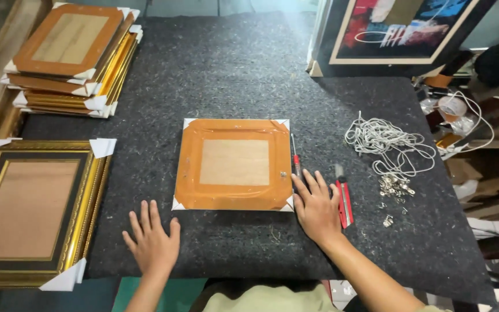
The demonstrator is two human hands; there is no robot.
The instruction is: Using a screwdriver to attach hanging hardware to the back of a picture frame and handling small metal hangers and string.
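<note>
Head camera looks down on a dark grey felt-covered worktable [244,69], where a small rectangular picture frame lying face down, its back sealed in glossy orange-brown tape [233,164], sits near the middle. The tape wraps all four borders in a wide, slightly wrinkled band around a paler bare board panel at the centre, and white paper corner protectors peek out at each corner. A small metal fitting shows on the right border, close to the panel's lower right corner.

The left hand [152,241] lies flat on the felt below and to the left of the frame, fingers spread and empty, not touching it. The right hand [317,209] also rests palm down and open, holding nothing, its fingertips by the frame's lower right corner. A red-handled screwdriver [296,159] lies along the frame's right edge, and a red utility knife [343,199] lies just beside the right hand. Farther right are a tangle of white cord [383,141] and a cluster of small metal hangers [394,186].
</note>
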